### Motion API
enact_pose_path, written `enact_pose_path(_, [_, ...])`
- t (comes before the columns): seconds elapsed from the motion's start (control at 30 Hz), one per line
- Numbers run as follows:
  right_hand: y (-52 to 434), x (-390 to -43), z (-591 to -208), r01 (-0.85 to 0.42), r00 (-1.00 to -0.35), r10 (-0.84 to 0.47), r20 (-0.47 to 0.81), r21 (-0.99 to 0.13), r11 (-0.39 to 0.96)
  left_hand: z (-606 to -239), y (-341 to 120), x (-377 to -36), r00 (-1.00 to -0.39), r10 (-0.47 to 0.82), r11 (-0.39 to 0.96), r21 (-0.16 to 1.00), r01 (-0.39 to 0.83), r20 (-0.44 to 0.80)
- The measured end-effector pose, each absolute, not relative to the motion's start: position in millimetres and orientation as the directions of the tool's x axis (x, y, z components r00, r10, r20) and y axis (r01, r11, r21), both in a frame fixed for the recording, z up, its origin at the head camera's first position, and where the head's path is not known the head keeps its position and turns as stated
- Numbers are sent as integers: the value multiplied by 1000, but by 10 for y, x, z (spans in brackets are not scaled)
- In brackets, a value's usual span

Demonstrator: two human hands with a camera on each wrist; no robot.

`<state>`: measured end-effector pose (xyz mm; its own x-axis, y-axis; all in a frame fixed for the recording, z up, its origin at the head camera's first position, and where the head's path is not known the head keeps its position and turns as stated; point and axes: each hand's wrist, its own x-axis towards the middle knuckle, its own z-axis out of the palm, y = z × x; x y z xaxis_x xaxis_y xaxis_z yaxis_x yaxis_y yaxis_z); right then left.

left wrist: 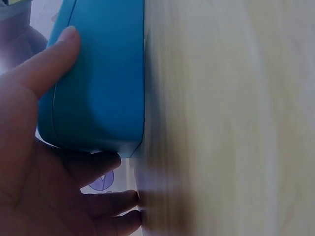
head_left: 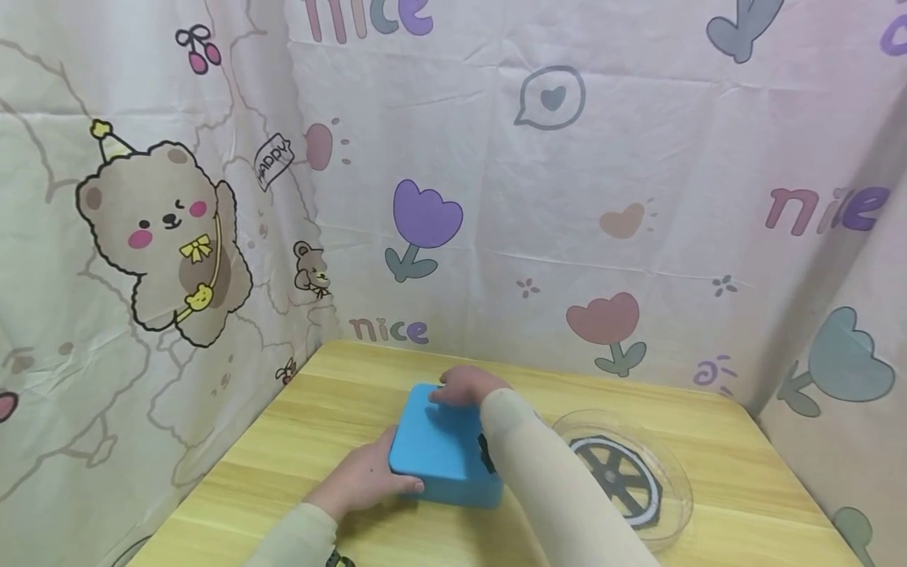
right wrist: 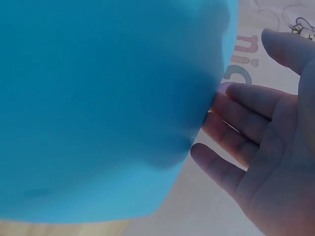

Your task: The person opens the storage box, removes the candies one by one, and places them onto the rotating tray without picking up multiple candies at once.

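Observation:
A blue box (head_left: 442,445) with rounded corners lies on the wooden table (head_left: 319,409). My left hand (head_left: 379,475) grips its near-left corner. In the left wrist view the thumb (left wrist: 55,55) lies on the box (left wrist: 101,73) and the fingers (left wrist: 101,164) wrap round its corner, down to the tabletop. My right hand (head_left: 462,387) reaches across the lid to the far edge. In the right wrist view its fingers (right wrist: 236,110) are nearly straight and touch the far side of the box (right wrist: 103,103); the thumb stands apart.
A clear round plastic disc (head_left: 627,472) with a black spoked hub lies on the table to the right of the box. Printed cloth walls (head_left: 538,205) close in the table at the back, left and right.

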<state>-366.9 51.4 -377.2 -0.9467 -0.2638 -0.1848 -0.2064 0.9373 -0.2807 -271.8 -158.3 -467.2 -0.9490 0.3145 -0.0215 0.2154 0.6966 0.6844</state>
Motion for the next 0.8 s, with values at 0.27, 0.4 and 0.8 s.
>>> enact_pose_path(0.27, [467, -3780, -3749, -218, -944, -276, -179, -289, 932, -4690, -1582, -2720, -940, 340, 690, 679, 252, 4])
enact_pose_path(0.4, [470, -3895, -3800, -214, -942, -278, -190, -300, 930, -4698, -1553, -2721, -936, 352, 693, 666, 275, 20])
enact_pose_path(0.8, [473, -4095, -3913, -176, -931, -257, -259, -298, 938, -4677, -1557, -2706, -935, 355, 707, 650, 277, 12])
